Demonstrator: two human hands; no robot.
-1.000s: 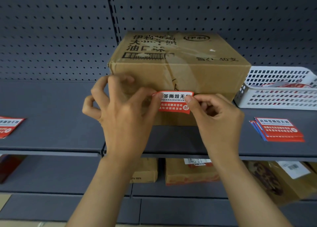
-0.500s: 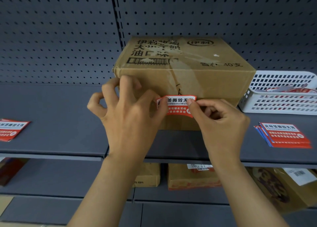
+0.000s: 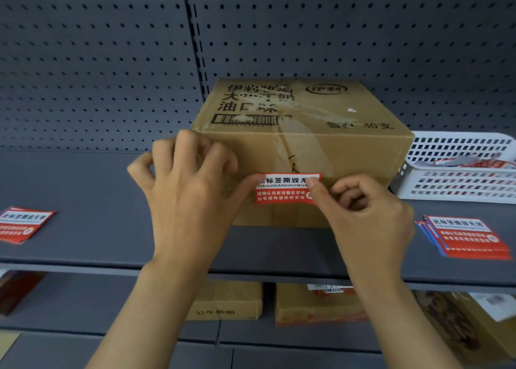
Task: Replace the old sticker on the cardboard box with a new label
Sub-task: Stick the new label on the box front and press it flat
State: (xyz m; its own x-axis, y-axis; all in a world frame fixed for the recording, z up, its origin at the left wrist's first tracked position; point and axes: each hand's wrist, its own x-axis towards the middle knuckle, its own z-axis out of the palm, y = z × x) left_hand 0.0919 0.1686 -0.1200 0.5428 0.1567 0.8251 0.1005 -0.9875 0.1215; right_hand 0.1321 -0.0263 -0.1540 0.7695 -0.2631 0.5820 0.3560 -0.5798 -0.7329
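A brown cardboard box [image 3: 329,145] with black print stands on a dark grey shelf [image 3: 83,229]. A red and white sticker [image 3: 282,190] lies on its front face. My left hand [image 3: 190,195] rests against the box's front left, its thumb tip on the sticker's left end. My right hand [image 3: 365,215] has its fingers curled, thumb and forefinger pinching the sticker's right end. Whether the sticker is fully stuck down I cannot tell.
A stack of red and white labels [image 3: 466,237] lies on the shelf at the right, another small stack [image 3: 22,223] at the far left. A white slotted basket [image 3: 460,167] stands right of the box. Cardboard boxes [image 3: 315,304] sit on the shelf below. Pegboard wall behind.
My head has tilted, so the box sits lower in view. Both hands stay at the sticker's ends; more of its left text shows now.
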